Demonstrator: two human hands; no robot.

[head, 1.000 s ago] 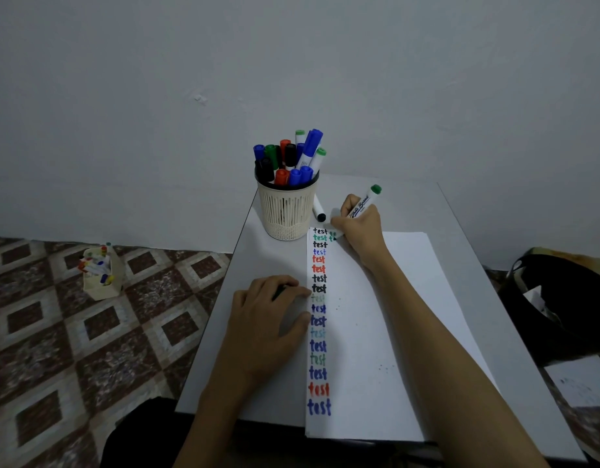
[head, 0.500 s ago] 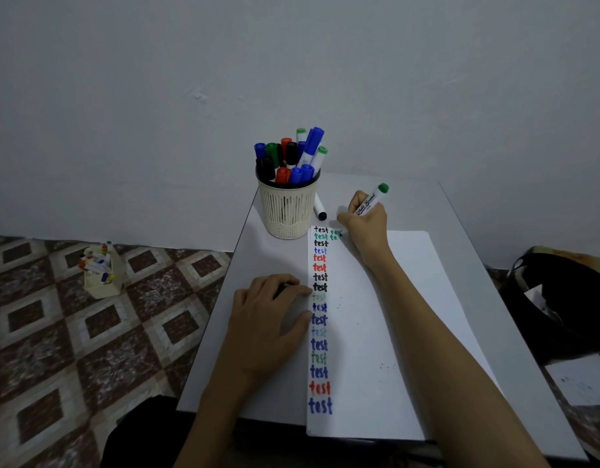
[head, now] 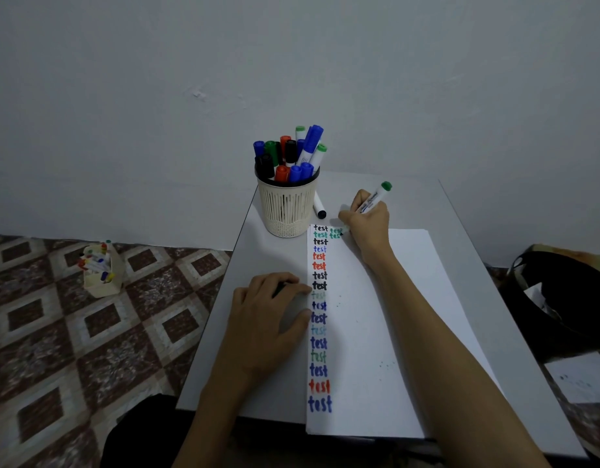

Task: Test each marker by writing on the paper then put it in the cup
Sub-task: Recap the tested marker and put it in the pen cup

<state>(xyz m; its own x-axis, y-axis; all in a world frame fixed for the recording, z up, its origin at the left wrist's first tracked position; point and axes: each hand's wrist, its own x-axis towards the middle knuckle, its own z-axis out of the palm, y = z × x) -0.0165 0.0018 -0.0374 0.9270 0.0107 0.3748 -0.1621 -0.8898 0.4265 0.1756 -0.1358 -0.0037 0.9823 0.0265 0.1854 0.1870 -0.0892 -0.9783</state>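
Two hands at work | right hand (head: 366, 221) pinches green marker (head: 372, 199), tip on paper (head: 376, 332) near its top, writing "test" | left hand (head: 268, 319) rests on bench (head: 460, 231), fingers curled over a dark cap (head: 281, 287) | step: testing | next, likely: recap, then slot marker into a gap in the crowded cup (head: 286, 207) nearby.
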